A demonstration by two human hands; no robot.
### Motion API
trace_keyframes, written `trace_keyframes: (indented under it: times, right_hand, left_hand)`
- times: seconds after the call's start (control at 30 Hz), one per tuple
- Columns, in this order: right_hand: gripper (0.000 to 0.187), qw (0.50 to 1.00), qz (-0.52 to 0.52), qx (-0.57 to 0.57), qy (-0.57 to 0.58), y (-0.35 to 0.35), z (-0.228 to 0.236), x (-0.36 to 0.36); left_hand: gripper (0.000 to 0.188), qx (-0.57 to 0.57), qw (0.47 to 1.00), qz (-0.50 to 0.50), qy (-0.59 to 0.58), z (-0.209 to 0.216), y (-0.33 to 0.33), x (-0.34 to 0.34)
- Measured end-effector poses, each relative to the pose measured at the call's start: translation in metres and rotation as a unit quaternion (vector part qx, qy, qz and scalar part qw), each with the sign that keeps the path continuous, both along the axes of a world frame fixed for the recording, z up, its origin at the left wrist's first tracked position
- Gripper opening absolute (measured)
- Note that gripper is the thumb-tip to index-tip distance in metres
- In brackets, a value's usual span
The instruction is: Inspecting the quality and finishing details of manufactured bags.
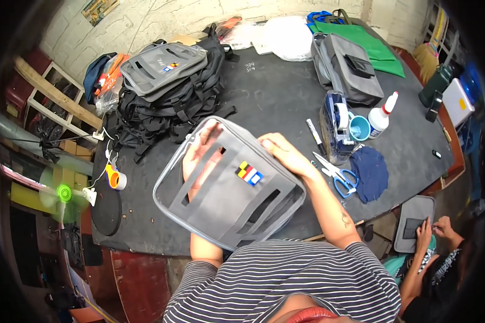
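A pale block wall (161, 21) stands behind the black worktop (275, 102). Over the middle of the worktop's near edge, the hands have a gray bag (221, 196) with clear panels, tilted. The left hand (196, 161) shows through a clear panel, its fingers loosely spread; whether it is inside or behind the bag I cannot tell. The right hand (285, 154) is closed around the bag's upper right edge. Just beside it toward the right edge lie a marker (316, 135), blue-handled scissors (344, 182) and a dark blue cloth (369, 175), with a blue cup (359, 128) and a spray bottle (379, 119) beyond. A black strapped pile (172, 110) sits toward the far left corner, another gray bag (347, 70) toward the far right. Past the right near corner, another person (431, 269) holds a gray panel (413, 218).
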State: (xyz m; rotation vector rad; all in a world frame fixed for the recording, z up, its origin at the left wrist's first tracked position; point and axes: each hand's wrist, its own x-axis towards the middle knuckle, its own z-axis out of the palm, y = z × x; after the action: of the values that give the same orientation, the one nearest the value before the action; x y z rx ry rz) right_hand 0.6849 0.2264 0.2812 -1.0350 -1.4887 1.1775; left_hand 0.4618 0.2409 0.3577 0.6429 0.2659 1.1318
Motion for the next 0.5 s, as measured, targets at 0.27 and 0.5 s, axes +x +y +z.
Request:
trace_keyframes:
  times: [0.27, 0.5]
  right_hand:
    - [0.022, 0.972, -0.080, -0.028, 0.220, -0.030, 0.003, -0.017]
    - [0.026, 0.968, -0.118, -0.023, 0.222, -0.017, 0.008, -0.037]
  left_hand:
    - [0.044, 0.068, 0.959, 0.137, 0.237, 0.006, -0.060, 0.023]
    - [0.067, -0.057, 0.964, -0.231, -0.114, -0.049, -0.050, -0.002]
